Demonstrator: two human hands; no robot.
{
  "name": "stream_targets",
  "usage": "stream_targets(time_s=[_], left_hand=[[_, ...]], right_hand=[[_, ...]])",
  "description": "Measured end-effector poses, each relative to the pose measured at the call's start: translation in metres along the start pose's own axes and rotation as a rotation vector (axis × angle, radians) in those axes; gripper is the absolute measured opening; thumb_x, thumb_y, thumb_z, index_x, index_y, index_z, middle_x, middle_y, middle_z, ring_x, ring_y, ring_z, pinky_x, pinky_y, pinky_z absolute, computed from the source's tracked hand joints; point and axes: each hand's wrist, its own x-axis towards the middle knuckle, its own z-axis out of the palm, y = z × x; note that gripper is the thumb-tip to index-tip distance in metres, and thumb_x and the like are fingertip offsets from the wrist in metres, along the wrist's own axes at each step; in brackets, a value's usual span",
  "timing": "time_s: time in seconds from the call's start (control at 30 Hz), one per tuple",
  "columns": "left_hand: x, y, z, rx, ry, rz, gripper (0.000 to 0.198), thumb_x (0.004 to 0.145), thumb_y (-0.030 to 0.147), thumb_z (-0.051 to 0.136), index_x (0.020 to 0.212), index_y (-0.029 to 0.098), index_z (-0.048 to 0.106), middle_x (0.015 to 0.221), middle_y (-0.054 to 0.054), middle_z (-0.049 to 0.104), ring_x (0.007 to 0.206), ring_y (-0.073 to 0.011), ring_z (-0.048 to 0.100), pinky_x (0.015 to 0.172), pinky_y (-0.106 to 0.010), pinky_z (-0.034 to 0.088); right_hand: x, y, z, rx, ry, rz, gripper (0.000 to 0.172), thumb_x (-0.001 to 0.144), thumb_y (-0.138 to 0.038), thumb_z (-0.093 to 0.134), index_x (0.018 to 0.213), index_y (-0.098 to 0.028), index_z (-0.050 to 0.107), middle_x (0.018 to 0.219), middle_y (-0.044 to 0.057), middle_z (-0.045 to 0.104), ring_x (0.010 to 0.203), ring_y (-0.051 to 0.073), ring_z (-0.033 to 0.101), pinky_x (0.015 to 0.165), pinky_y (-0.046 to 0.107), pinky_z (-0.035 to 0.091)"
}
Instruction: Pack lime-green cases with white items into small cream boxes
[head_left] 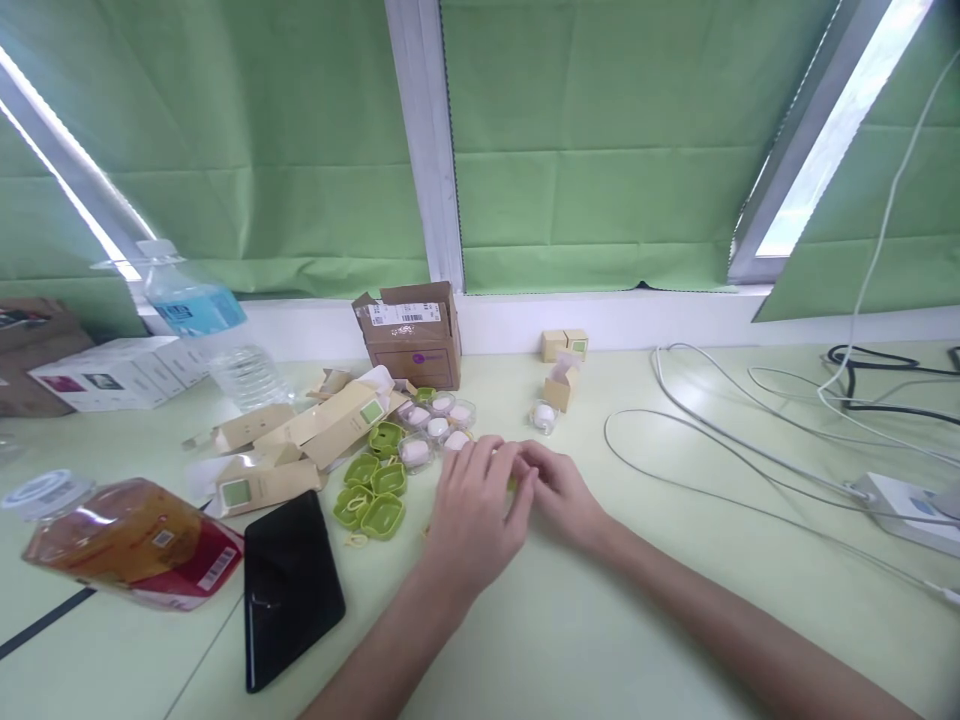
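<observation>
Green peeks out at frame centre: a small green piece (513, 484), mostly hidden where my left hand (472, 515) and right hand (561, 492) meet. Both hands' fingers are pressed together. I cannot tell whether they pinch it. Green cases (373, 492) lie just left.

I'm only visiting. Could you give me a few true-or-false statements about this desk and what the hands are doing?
1. The left hand and right hand meet at mid-table. True.
2. The black phone lies right of the hands. False: it lies to their left.
3. The green cases sit between the phone and the left hand. True.
4. The brown cardboard box is closed. False: its flaps stand open.
5. White cables run over the table's right part. True.
</observation>
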Motion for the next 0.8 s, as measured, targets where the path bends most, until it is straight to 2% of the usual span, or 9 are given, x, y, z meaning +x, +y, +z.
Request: stream_targets(time_s=[0.13,0.23,0.3,0.37,0.47,0.53,0.63,0.73,0.8], left_hand=[[-0.011,0.005,0.024,0.036,-0.121,0.047,0.039,0.096,0.019,0.048,0.134,0.019,0.052,0.134,-0.014,0.059,0.117,-0.0305,0.054,0.094,-0.044,0.041],[-0.013,-0.002,0.038,0.099,-0.184,0.010,0.052,0.093,0.018,0.050,0.145,0.020,0.043,0.132,-0.013,0.060,0.117,-0.0308,0.053,0.095,-0.047,0.041],[-0.012,-0.007,0.043,0.176,-0.218,-0.039,0.041,0.092,0.016,0.050,0.133,0.021,0.054,0.125,-0.013,0.063,0.116,-0.0311,0.053,0.095,-0.049,0.041],[-0.009,-0.010,0.044,0.266,-0.241,-0.092,0.031,0.088,0.008,0.049,0.112,0.020,0.062,0.116,-0.013,0.066,0.115,-0.0310,0.054,0.097,-0.052,0.039],[-0.007,-0.011,0.041,0.367,-0.260,-0.145,0.034,0.077,-0.003,0.048,0.098,0.019,0.063,0.108,-0.013,0.067,0.114,-0.0314,0.054,0.102,-0.058,0.036],[-0.008,-0.008,0.038,0.394,-0.256,-0.144,0.035,0.075,-0.003,0.049,0.100,0.019,0.062,0.112,-0.014,0.066,0.116,-0.0332,0.053,0.103,-0.061,0.035],[-0.013,0.000,0.040,0.280,-0.253,-0.039,0.031,0.083,0.005,0.049,0.108,0.019,0.060,0.123,-0.016,0.063,0.117,-0.0337,0.053,0.102,-0.060,0.037],[-0.018,0.008,0.049,0.012,-0.278,0.059,0.021,0.090,0.011,0.046,0.106,0.020,0.058,0.120,-0.013,0.063,0.114,-0.0297,0.056,0.099,-0.051,0.044],[-0.019,0.009,0.055,-0.131,-0.283,0.047,0.015,0.092,0.014,0.046,0.100,0.021,0.057,0.112,-0.011,0.064,0.109,-0.0281,0.057,0.094,-0.046,0.048]], right_hand=[[0.006,0.011,-0.003,0.083,0.041,0.122,0.042,0.104,-0.049,0.041,0.087,-0.020,0.065,0.072,0.000,0.064,0.065,0.017,0.059,0.059,0.029,0.051],[0.009,0.019,-0.009,-0.115,0.121,0.029,0.043,0.104,-0.045,0.040,0.078,-0.021,0.064,0.071,0.003,0.064,0.066,0.019,0.059,0.057,0.031,0.051],[0.011,0.026,-0.017,-0.374,0.253,-0.162,0.028,0.102,-0.035,0.048,0.087,-0.022,0.068,0.093,0.008,0.070,0.085,0.024,0.064,0.072,0.037,0.054],[0.014,0.034,-0.025,-0.618,0.368,-0.291,0.017,0.097,-0.028,0.054,0.105,-0.024,0.069,0.116,0.011,0.068,0.102,0.029,0.062,0.086,0.045,0.052],[0.019,0.048,-0.033,-0.813,0.435,-0.265,0.030,0.094,-0.026,0.057,0.124,-0.025,0.063,0.128,0.014,0.063,0.115,0.034,0.057,0.091,0.052,0.050],[0.022,0.054,-0.035,-0.830,0.398,-0.183,0.038,0.094,-0.029,0.058,0.131,-0.023,0.058,0.127,0.016,0.063,0.116,0.035,0.057,0.091,0.053,0.051],[0.023,0.054,-0.034,-0.756,0.282,-0.105,0.038,0.095,-0.027,0.055,0.132,-0.020,0.058,0.120,0.015,0.066,0.111,0.033,0.061,0.093,0.052,0.052],[0.022,0.046,-0.035,-0.604,0.118,-0.183,0.036,0.095,-0.017,0.051,0.129,-0.021,0.063,0.119,0.013,0.068,0.111,0.028,0.064,0.096,0.048,0.053],[0.019,0.041,-0.035,-0.482,-0.032,-0.273,0.047,0.092,-0.007,0.046,0.133,-0.024,0.063,0.122,0.010,0.069,0.112,0.024,0.065,0.098,0.044,0.054]])
